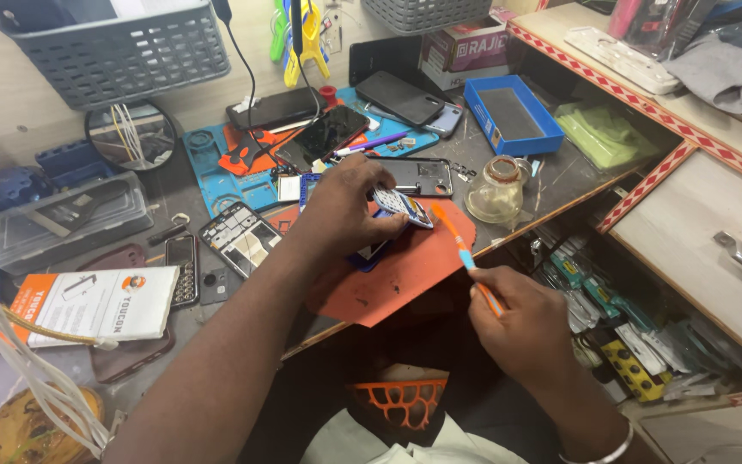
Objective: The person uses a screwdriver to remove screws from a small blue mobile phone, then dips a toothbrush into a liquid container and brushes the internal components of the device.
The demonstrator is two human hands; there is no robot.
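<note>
**Here: brush poised at an opened handset board**

The left hand pins a small white-and-blue phone circuit board against the orange silicone work mat, fingers clenched around its near edge. The right hand grasps an orange-and-blue brush, bristle end just beside the board (contact cannot be told). Judged from the layout, disassembly is done: a black phone frame lies stripped nearby, while brushing appears under way and reassembly remains. A glass bottle stands close by.

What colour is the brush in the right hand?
The brush is orange with a light blue band, held by the right hand; seen in the head view.
</note>
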